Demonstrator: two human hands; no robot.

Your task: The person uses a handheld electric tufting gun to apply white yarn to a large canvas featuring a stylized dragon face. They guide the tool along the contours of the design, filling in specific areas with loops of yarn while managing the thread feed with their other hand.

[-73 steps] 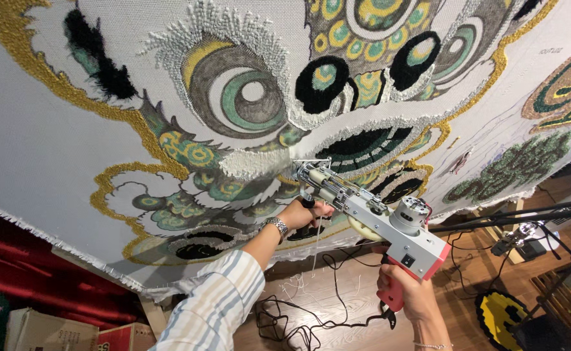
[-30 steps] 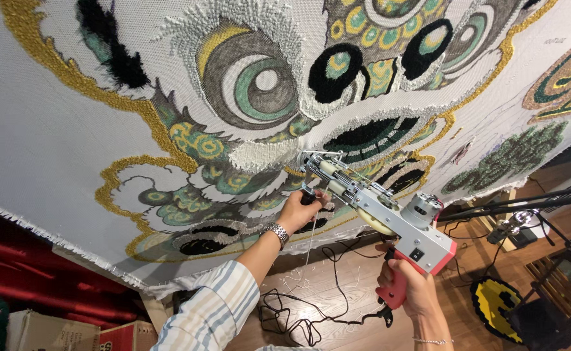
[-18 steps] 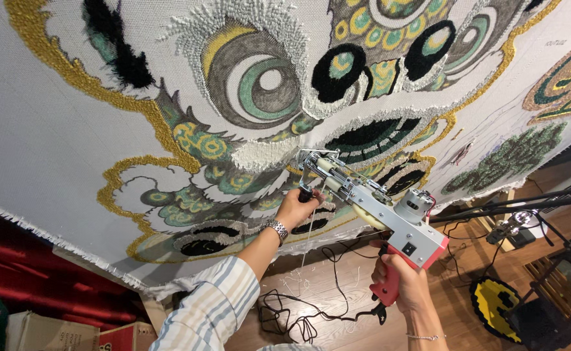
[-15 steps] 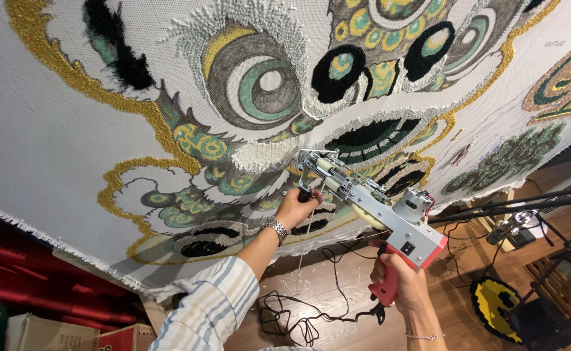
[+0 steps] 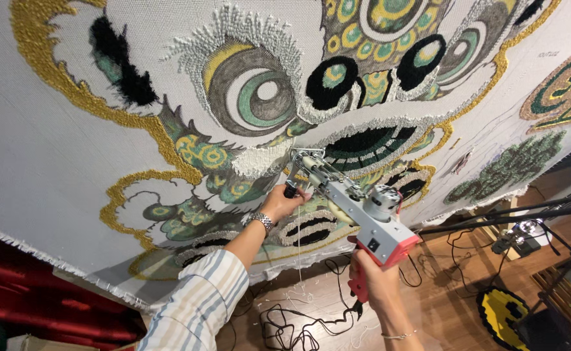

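A grey and red tufting gun is pressed nose-first against a large stretched white cloth that carries a tufted lion-mask design in gold, green, black and white. My left hand grips the gun's black front handle close to the cloth, a watch on its wrist and a striped sleeve below. My right hand holds the red rear grip under the gun's body. The needle end touches a patch of white pile beside the mask's black mouth.
Black cables and yarn scraps lie on the wooden floor below. A small yellow and black tufted rug rests at the lower right. Dark stand arms and a lamp reach in from the right. Red fabric shows at lower left.
The gun and both hands have crept slightly left and up along the white patch. The view has shifted a little with them.
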